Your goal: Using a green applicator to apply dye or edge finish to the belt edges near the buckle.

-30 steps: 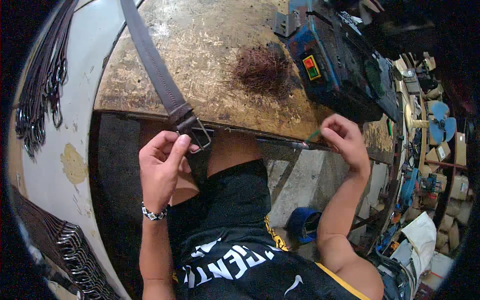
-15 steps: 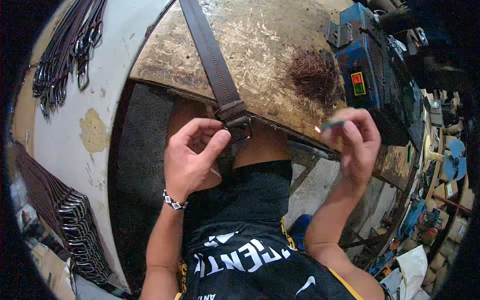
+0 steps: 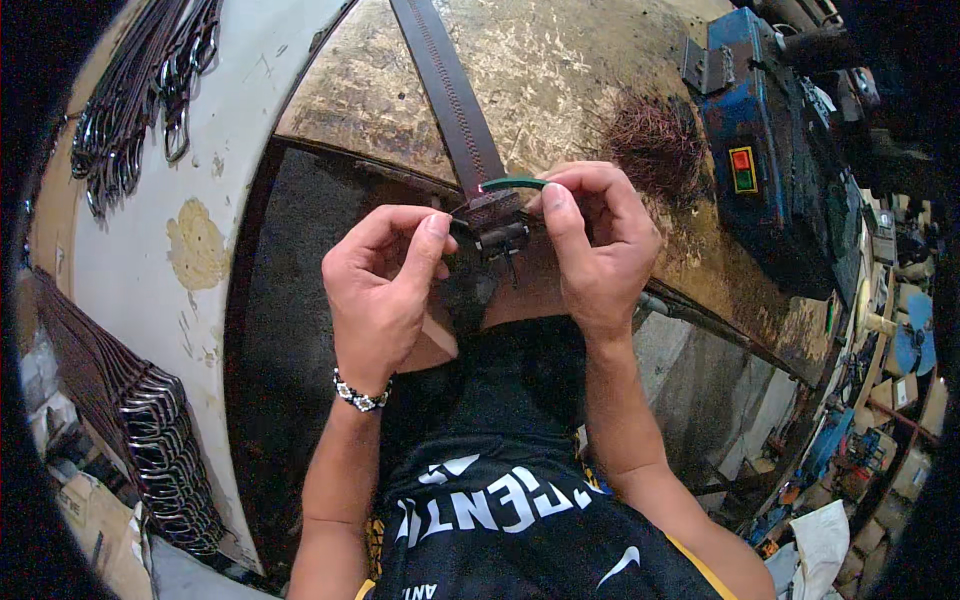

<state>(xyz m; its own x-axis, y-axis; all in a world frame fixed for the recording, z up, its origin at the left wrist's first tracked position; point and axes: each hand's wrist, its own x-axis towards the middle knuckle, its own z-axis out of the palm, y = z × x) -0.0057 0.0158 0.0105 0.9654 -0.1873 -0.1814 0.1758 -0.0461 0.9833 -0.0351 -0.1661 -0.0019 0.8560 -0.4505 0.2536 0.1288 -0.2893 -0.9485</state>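
A dark brown leather belt [image 3: 447, 95] with reddish stitching runs from the far edge over the workbench to its near edge. Its keeper loop [image 3: 494, 207] and metal buckle [image 3: 502, 240] hang at that edge, above my lap. My left hand [image 3: 385, 280] is pinched at the left side of the buckle end; what lies between its fingertips is too small to make out. Between thumb and forefinger my right hand [image 3: 605, 240] grips a thin green strip [image 3: 515, 184]. The strip's glowing tip is at the belt, just above the keeper loop.
A tangled heap of reddish-brown thread [image 3: 655, 145] lies on the worn wooden workbench [image 3: 560, 80]. Right of it stands a blue machine [image 3: 740, 90] with a red and green switch [image 3: 742, 170]. Bundles of buckled belts [image 3: 160, 430] hang along the white surface [image 3: 250, 90] at left.
My right hand has moved left with the green strip, bringing its glowing tip to the belt. My left hand stays pinched beside the buckle. The whole view has shifted slightly.
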